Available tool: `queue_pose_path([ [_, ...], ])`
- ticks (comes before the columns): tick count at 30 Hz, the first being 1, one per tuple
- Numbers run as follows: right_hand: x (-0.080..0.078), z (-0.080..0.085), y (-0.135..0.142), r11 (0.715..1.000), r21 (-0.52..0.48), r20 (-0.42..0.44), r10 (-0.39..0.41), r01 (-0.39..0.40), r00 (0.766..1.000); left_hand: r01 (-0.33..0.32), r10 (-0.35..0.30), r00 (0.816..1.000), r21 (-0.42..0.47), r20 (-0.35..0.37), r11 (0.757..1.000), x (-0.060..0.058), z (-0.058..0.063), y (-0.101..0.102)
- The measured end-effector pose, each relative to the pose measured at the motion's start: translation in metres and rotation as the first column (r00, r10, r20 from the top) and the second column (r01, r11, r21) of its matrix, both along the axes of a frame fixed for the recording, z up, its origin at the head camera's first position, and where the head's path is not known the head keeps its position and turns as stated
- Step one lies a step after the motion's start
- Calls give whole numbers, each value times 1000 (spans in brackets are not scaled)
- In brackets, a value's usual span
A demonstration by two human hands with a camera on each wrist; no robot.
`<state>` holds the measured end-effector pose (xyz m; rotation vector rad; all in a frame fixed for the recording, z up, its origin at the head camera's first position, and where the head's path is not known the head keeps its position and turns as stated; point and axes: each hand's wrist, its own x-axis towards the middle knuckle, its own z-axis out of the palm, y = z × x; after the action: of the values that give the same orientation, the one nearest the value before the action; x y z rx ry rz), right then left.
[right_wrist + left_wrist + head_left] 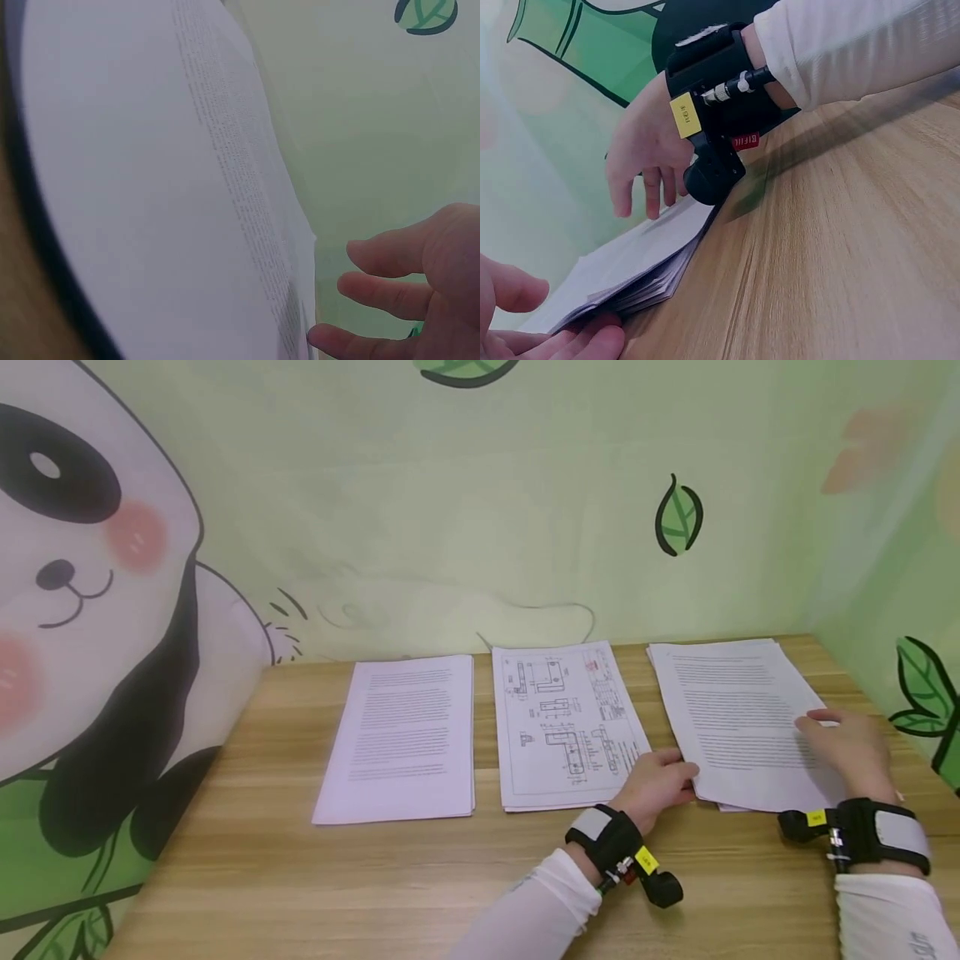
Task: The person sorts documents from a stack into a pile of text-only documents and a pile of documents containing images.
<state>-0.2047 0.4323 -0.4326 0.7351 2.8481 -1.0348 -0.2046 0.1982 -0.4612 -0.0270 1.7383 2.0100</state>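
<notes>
At the right of the table lies a stack of printed text sheets [735,718], its lower sheets slightly out of line. My left hand [654,787] is at the stack's near left edge. In the left wrist view, its fingers [592,341] reach the edge from below, while the thumb [517,289] stays raised off the paper. Layers of sheets [649,289] show fanned along the near edge. Over the stack's right side is my right hand [855,747]. Its thumb and fingers are spread apart in the right wrist view, with one fingertip [322,335] right at the paper's edge.
A stack of technical drawings [558,727] lies in the middle, close to my left hand. Further left is another stack of text pages [405,739]. The wooden table [360,885] meets a wall covering [450,527] with panda and leaf pictures behind and at the sides.
</notes>
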Motion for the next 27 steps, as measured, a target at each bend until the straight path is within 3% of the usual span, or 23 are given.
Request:
queue_pose_path([
  [6, 0, 4, -6, 1000, 15, -17, 6, -6, 1000, -36, 37, 999, -9, 11, 999, 1, 3, 8],
  [12, 2, 5, -7, 994, 83, -23, 67, -64, 998, -43, 41, 999, -64, -32, 997, 5, 3, 13],
  [18, 1, 5, -8, 993, 100, -33, 59, -55, 998, 0, -8, 995, -86, -97, 996, 6, 5, 11],
  [22, -1, 4, -8, 995, 90, -19, 47, -45, 999, -4, -18, 991, -167, -131, 986, 6, 6, 11],
  [25, -2, 6, -9, 997, 59, 3, 45, -46, 999, -27, 8, 992, -152, -126, 988, 7, 5, 12],
  [27, -2, 9, -10, 997, 44, 6, 63, -63, 998, -32, 23, 994, -82, -109, 996, 8, 4, 12],
])
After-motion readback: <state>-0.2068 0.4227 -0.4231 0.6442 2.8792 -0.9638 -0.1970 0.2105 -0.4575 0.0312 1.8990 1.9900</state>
